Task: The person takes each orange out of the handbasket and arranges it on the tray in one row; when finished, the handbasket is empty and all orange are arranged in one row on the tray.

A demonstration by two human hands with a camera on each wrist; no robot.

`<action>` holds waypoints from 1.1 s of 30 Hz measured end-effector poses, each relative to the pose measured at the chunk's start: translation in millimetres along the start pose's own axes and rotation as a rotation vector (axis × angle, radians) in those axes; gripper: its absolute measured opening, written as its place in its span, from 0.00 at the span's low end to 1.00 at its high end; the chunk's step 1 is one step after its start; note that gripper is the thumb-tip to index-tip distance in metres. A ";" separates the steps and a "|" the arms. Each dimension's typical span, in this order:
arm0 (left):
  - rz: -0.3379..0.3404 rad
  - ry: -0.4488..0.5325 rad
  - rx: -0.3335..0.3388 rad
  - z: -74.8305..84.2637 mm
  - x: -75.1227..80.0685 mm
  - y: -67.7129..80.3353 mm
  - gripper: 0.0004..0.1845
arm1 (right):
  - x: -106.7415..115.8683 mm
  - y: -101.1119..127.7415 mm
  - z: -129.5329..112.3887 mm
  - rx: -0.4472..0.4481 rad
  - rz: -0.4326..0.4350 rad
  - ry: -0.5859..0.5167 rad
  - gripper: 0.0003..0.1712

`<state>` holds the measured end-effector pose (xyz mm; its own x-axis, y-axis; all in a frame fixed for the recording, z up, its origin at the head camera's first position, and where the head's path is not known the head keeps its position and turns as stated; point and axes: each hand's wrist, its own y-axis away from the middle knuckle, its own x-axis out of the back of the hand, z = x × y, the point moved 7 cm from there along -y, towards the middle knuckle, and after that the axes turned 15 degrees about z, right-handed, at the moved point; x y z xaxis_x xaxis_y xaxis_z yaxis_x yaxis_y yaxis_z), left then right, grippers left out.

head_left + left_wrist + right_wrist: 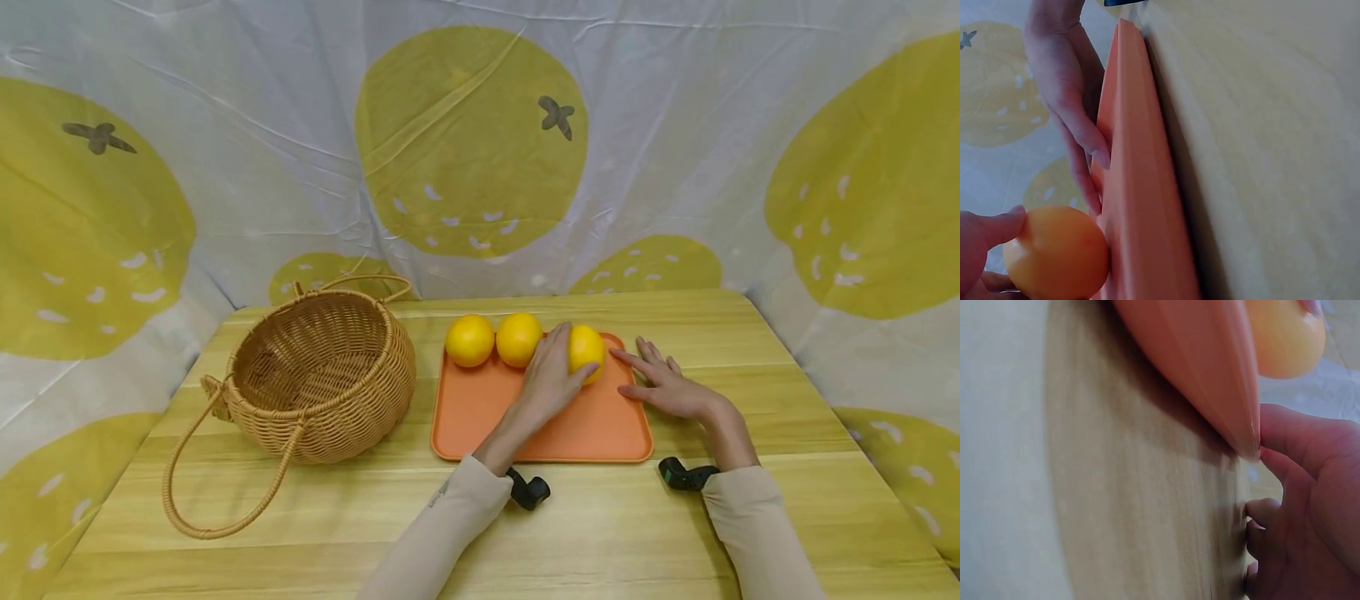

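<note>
Three oranges lie in a row along the far edge of an orange tray (480, 417). My left hand (561, 360) grips the rightmost orange (589, 346), fingers over its left side and thumb round its front. The left wrist view shows this orange (1060, 253) against the tray (1141, 187), with my thumb on it. My right hand (663, 383) rests flat with straight fingers at the tray's right edge, touching the rim. In the right wrist view that hand (1310, 506) meets the tray (1210, 381) at its corner. The other two oranges (470, 340) (518, 338) lie untouched.
A wicker basket (322, 375) with long loop handles stands left of the tray on the wooden table (600, 533), tilted toward me, nothing visible inside it. A lemon-print cloth (465, 142) hangs behind and to both sides.
</note>
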<state>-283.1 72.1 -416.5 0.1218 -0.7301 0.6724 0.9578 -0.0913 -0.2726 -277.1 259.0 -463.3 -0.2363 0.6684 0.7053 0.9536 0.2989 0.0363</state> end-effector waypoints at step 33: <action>0.206 -0.266 -0.158 8.4 0.4 3.2 0.38 | -1.2 -0.6 1.6 -0.006 0.008 0.007 0.41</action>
<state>-277.8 77.2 -411.3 0.3916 -0.5442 0.7420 0.8564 -0.0792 -0.5101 -277.7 259.1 -465.2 -0.2276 0.6658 0.7105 0.9566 0.2893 0.0353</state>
